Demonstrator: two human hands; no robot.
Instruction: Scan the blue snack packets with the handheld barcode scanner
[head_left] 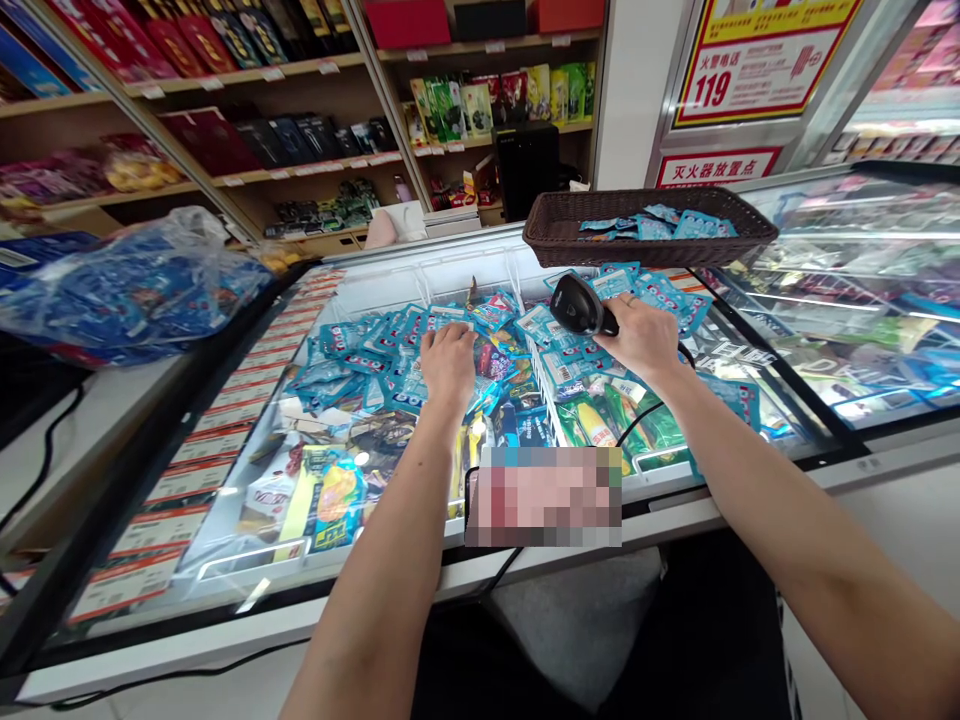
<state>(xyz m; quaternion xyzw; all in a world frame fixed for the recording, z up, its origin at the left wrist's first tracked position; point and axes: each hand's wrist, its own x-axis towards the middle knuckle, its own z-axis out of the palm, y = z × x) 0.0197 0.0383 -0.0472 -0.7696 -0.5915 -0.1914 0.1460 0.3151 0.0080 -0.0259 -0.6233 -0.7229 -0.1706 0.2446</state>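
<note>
My right hand (pixel 641 335) is wrapped around the handle of a black barcode scanner (pixel 576 303), whose head points left over the packets. My left hand (pixel 448 362) is among the small blue packets (pixel 364 345), its fingers bent down and close together on one blue packet (pixel 450 316) at the fingertips. Many such packets lie spread on the glass top of a chest freezer (pixel 225 505), left and right of my hands. A few more are in a brown woven basket (pixel 652 240) beyond my right hand.
A phone (pixel 544 497) with a blurred screen lies at the freezer's front edge. The scanner's black cable (pixel 637 420) runs down near it. On the left is a clear plastic bag (pixel 142 290) full of blue packets. Stocked shelves (pixel 292 75) stand behind; another freezer (pixel 885 300) is right.
</note>
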